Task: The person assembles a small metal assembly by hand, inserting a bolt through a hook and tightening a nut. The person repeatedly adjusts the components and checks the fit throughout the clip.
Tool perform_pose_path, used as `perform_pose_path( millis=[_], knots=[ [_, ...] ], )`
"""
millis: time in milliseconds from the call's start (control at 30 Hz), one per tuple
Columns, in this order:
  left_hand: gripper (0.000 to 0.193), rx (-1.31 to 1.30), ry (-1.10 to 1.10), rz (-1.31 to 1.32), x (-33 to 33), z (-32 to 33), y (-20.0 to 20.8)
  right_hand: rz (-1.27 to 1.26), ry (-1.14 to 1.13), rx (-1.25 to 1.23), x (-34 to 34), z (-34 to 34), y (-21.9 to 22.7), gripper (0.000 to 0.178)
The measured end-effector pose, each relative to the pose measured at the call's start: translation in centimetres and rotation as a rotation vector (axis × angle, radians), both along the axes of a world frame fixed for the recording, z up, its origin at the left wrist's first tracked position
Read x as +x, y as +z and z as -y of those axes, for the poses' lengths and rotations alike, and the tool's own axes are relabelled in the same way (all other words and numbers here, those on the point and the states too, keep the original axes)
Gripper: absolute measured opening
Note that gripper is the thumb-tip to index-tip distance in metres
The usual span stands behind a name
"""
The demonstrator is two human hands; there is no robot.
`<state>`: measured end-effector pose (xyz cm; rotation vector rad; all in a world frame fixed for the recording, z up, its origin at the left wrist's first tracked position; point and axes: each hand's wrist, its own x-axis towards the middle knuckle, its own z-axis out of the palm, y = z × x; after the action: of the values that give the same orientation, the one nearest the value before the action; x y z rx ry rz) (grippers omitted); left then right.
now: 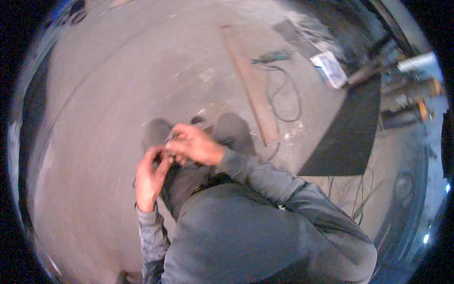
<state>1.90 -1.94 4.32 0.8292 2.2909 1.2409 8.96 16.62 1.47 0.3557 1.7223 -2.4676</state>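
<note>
Above my knees, my left hand (153,173) and my right hand (191,144) meet with their fingertips close together. The fingers of both hands are curled in a pinch. Something small seems to sit between them, but blur and the fingers hide what it is. My right hand lies slightly farther forward, across the front of my lap. Both forearms are in grey sleeves, and my dark trousers show beneath the hands.
A long brown board or bar (250,90) lies on the concrete floor to the right. Beyond it is a green corded tool (274,57) with a looped cable (300,102). Farther right are a dark flat sheet (347,135), a white box (329,69) and a clutter of equipment (409,97).
</note>
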Motion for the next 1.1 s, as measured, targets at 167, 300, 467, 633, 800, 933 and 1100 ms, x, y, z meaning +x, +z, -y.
perform_pose_path(
  millis=[167,300,467,633,800,933,1100],
  knots=[
    [0.014,0.061,-0.04,-0.039,0.5,-1.6,-1.3,0.04,-0.002,0.074,0.7,-1.2,1.8,0.037],
    [0.011,0.039,-0.119,-0.153,1.0,-2.8,-0.6,0.207,0.045,0.198,1.2,-2.4,2.6,0.038],
    [0.015,0.072,-0.166,-0.057,0.9,-2.9,-0.9,0.077,0.063,0.179,1.7,-3.0,0.7,0.026],
    [0.017,0.147,-0.145,0.159,1.0,-2.4,-1.5,0.013,0.068,0.338,2.5,-4.2,2.4,0.021],
    [0.015,0.077,-0.252,0.118,0.5,-2.7,-0.8,0.056,-0.023,0.441,2.2,-3.8,1.0,0.019],
    [0.016,0.049,-0.281,-0.074,0.9,-3.6,-0.8,0.054,-0.013,0.259,2.7,-4.3,1.0,0.019],
    [0.016,0.006,-0.255,-0.098,1.2,-4.4,-0.6,-0.23,-0.016,0.733,3.9,-4.8,1.8,0.02]
  ],
)
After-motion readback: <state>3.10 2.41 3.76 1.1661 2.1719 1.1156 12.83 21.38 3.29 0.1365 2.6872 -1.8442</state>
